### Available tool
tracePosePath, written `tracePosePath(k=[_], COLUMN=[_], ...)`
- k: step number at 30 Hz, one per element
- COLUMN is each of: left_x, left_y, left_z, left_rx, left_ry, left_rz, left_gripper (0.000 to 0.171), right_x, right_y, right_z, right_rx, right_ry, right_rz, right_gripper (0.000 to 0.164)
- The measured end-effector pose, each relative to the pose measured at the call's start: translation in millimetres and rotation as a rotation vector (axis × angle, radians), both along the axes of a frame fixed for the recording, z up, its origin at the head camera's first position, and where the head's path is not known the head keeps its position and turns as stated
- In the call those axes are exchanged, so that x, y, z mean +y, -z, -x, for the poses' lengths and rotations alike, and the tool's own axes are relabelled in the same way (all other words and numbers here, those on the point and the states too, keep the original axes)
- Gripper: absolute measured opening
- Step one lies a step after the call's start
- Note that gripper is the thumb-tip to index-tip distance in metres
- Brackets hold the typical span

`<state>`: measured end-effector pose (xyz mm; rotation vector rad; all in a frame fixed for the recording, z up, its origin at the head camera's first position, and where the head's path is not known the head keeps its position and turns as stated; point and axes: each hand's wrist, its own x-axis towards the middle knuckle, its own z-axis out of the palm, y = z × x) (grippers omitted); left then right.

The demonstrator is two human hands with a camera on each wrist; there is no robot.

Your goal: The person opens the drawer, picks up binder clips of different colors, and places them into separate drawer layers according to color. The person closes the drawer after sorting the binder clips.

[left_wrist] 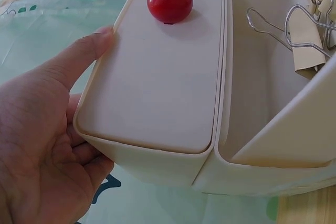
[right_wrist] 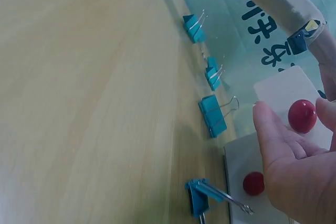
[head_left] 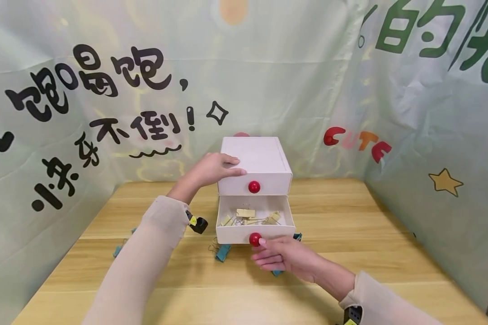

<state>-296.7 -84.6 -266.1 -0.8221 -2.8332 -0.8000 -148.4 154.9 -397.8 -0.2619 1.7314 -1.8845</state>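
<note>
A white two-drawer cabinet (head_left: 254, 155) has its upper drawer closed and its lower drawer (head_left: 227, 234) pulled out. Several pale yellow binder clips (head_left: 246, 213) lie inside that lower drawer. My left hand (head_left: 213, 169) rests on the left part of the cabinet's top, its thumb by the front edge. In the left wrist view, its other fingers lie partly hidden behind the cabinet's corner. My right hand (head_left: 290, 255) is at the lower red knob (head_left: 255, 239), thumb tip against its right side. The remaining fingers extend below the knob, loosely held.
Teal binder clips (head_left: 222, 253) are scattered on the wooden table (head_left: 337, 216) around the cabinet; several show in the right wrist view, including a large one (right_wrist: 212, 116). The upper red knob (head_left: 254, 187) sticks out in front. A printed cloth backdrop (head_left: 293, 99) surrounds the table.
</note>
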Motion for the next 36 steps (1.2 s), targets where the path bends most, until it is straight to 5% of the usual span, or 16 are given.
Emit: tracePosePath(k=[15,36], left_x=[1.3,-1.9], left_y=[2.9,5.3], left_z=[2.9,4.8], left_rx=[0.012,0.020], left_ry=[-0.006,0.017], left_rz=[0.005,-0.013], left_gripper=[0.061,0.063], right_x=[-8.6,-14.7], right_y=[6.6,6.6], right_z=[6.7,44.2], right_rx=[-0.085,-0.074], right_ry=[0.096,0.178], right_rz=[0.147,0.171], right_gripper=[0.054,0.052])
